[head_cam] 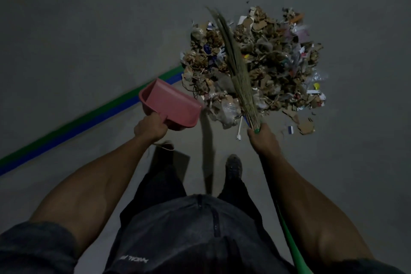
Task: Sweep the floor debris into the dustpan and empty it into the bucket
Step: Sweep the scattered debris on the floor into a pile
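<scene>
A big pile of debris point(273, 69), made of dry leaves, cardboard scraps and plastic bits, lies on the grey floor ahead. My left hand point(150, 128) grips the handle of a pink dustpan point(171, 104), held just off the pile's near left edge with its mouth facing the pile. My right hand point(263, 140) grips a straw broom point(235, 69) where the bristles meet its green handle. The bristles lie across the middle of the pile, pointing away from me. No bucket is in view.
A green and blue tape line point(73, 124) runs diagonally across the floor from the lower left up to the pile. Loose scraps point(305, 127) lie at the pile's near right. My shoe point(233, 167) stands just behind the pile.
</scene>
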The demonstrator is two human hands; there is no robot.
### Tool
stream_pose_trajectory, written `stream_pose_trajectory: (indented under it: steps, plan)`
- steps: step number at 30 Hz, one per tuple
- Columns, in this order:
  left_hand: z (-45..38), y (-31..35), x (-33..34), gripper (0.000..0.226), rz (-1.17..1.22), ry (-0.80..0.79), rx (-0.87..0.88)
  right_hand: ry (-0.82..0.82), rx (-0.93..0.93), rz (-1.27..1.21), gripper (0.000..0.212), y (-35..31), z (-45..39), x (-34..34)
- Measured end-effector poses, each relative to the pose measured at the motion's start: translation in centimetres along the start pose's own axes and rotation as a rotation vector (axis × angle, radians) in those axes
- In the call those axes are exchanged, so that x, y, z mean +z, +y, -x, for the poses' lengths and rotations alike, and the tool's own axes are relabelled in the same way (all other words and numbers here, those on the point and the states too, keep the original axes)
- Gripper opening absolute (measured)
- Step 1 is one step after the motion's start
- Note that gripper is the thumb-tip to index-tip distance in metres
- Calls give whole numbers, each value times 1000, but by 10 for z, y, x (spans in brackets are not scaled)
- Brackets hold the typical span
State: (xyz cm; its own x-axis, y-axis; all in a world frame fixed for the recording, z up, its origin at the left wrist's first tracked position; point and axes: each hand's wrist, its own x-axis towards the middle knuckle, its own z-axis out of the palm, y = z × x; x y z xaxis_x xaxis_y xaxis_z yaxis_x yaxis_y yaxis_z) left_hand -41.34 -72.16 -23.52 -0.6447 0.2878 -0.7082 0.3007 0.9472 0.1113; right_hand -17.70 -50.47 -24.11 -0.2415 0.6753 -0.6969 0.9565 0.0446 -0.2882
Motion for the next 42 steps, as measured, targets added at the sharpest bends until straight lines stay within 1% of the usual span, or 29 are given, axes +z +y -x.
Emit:
stream_pose_trajectory:
  steps: [4, 7, 10, 14, 16, 21, 24, 28, 32, 36, 39, 42]
  plan:
    - [-39, -34, -13, 31, -179, -23, 94, 66, 28, 36, 46, -33, 4, 45]
    - [-67, -57, -16, 35, -245, -55, 196, 91, 64, 43, 43, -53, -1, 73]
    - [-100, -73, -5, 38, -304, -108, 204, 102, 75, 29, 44, -65, -17, 98]
    - [-158, -86, 45, 32, -342, -165, 201, 147, 75, 27, 40, -65, -67, 142]
    - [-192, -92, 78, 30, -322, -185, 178, 167, 53, 17, 37, -62, -100, 167]
    - [-273, -111, 156, 33, -265, -166, 215, 204, 24, 52, 44, -46, -186, 224]
    - [-309, -121, 187, 30, -232, -169, 237, 229, 16, 7, 41, -37, -225, 243]
    - [-341, -120, 204, 26, -242, -127, 217, 265, 15, -55, 47, -33, -265, 245]
    - [-367, -101, 210, 10, -237, -92, 264, 282, 50, -52, 50, -39, -308, 228]
    - [-394, -63, 212, 21, -182, -73, 285, 292, 50, -44, 52, -46, -351, 200]
    - [-415, -31, 211, 23, -157, -79, 324, 269, -12, 10, 58, -48, -380, 176]
    - [-435, -7, 212, 23, -121, -74, 343, 248, -78, 94, 53, -47, -411, 154]
